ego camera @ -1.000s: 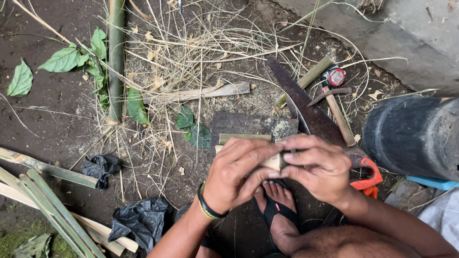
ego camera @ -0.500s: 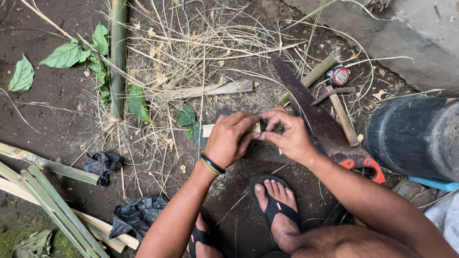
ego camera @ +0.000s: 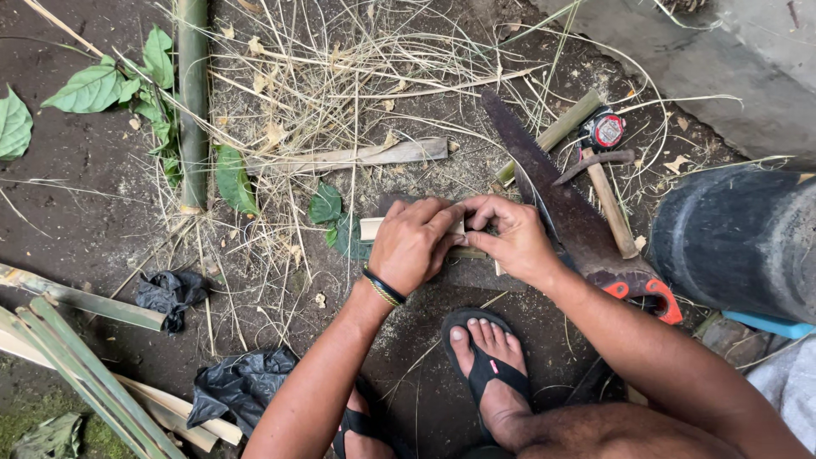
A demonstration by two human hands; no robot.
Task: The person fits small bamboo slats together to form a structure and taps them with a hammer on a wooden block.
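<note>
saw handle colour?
Orange-red with black, on the hand saw lying right of the right hand. The head view shows it best, at lower right.

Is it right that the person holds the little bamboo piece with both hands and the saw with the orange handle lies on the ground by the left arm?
Not quite. Both hands, left hand and right hand, do grip the pale bamboo piece, but the saw with the orange handle lies on the ground beside the right arm, not the left. The head view shows it.
</note>
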